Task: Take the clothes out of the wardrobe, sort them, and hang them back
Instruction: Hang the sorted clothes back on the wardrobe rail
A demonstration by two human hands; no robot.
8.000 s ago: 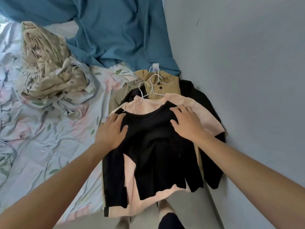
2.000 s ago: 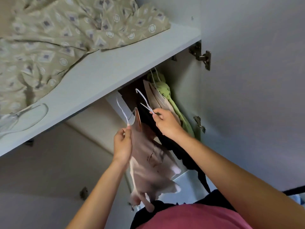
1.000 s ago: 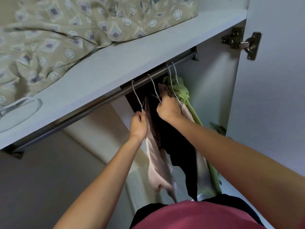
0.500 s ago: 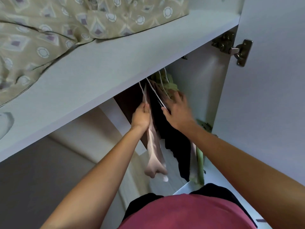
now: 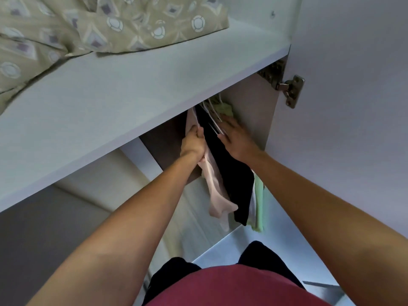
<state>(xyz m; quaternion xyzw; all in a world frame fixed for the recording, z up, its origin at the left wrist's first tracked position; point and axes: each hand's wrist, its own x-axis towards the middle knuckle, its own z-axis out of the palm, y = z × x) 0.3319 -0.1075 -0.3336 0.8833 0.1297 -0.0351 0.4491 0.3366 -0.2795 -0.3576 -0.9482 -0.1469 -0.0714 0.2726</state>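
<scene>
Both my arms reach up into the open wardrobe, under its white shelf (image 5: 132,102). My left hand (image 5: 192,144) grips the top of a pale pink garment (image 5: 215,191) on a white hanger. To its right hangs a black garment (image 5: 234,173), then a light green one (image 5: 260,206). My right hand (image 5: 234,135) lies with straight fingers against the white hangers (image 5: 213,120) and the clothes at the right end. The rail is hidden behind the shelf edge.
A patterned beige cloth (image 5: 92,25) lies bunched on the shelf above. The open wardrobe door (image 5: 353,107) with its metal hinge (image 5: 291,89) stands close on the right. The wardrobe's side wall (image 5: 254,102) is just behind my right hand.
The clothes went from the bed into the wardrobe. Over the last second the hangers rose behind the shelf edge, and my right hand let go of its hanger and spread flat against the clothes.
</scene>
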